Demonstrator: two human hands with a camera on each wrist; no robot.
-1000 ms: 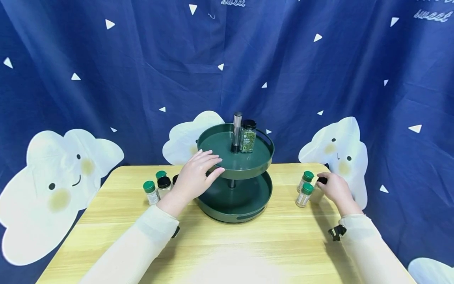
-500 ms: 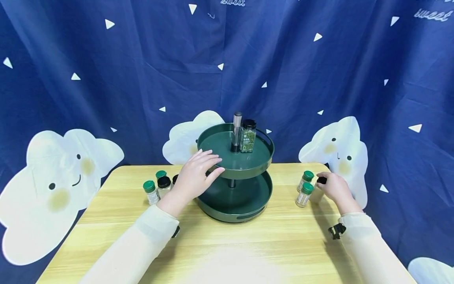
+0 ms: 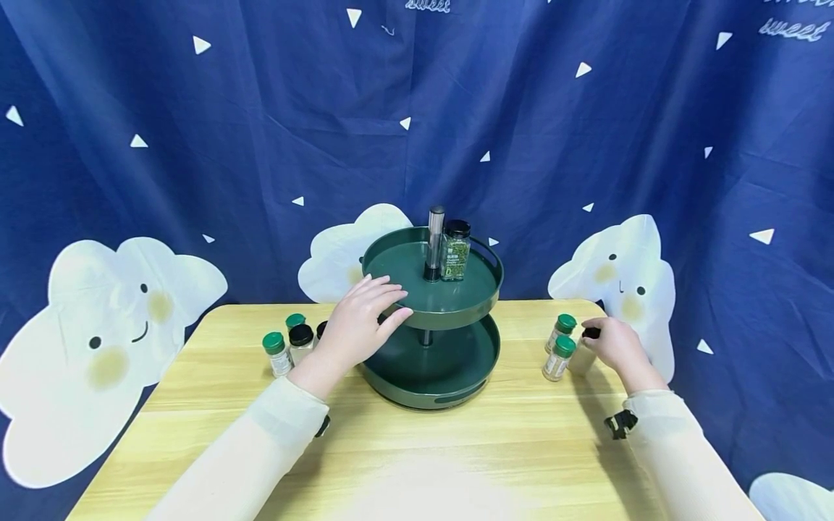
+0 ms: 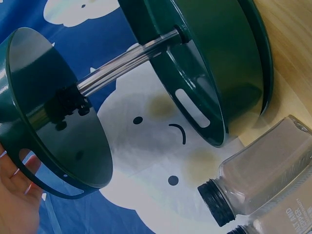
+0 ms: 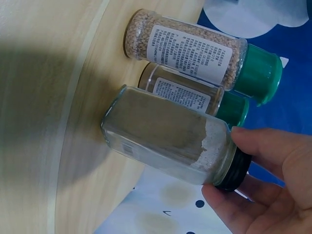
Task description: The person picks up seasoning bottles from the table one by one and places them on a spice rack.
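A dark green two-tier round tray stand (image 3: 449,318) stands mid-table. My left hand (image 3: 357,324) rests at the left front rim of its upper tier, fingers fairly straight; in the left wrist view its fingers lie by the slotted handle hole (image 4: 51,181). On the upper tier, beside the central post (image 3: 436,242), stands a black-capped jar of green herbs (image 3: 455,259). At the right, my right hand (image 3: 617,346) pinches a square glass spice jar (image 5: 161,129) of greyish-brown powder by its black cap (image 5: 236,169). Touching or very near it are two green-capped seasoning bottles (image 5: 187,51).
To the left of the stand, green-capped (image 3: 278,354) and black-capped (image 3: 302,344) spice jars stand close together, partly behind my left forearm. The light wood table (image 3: 423,463) reaches back to a blue curtain (image 3: 417,108) with white clouds.
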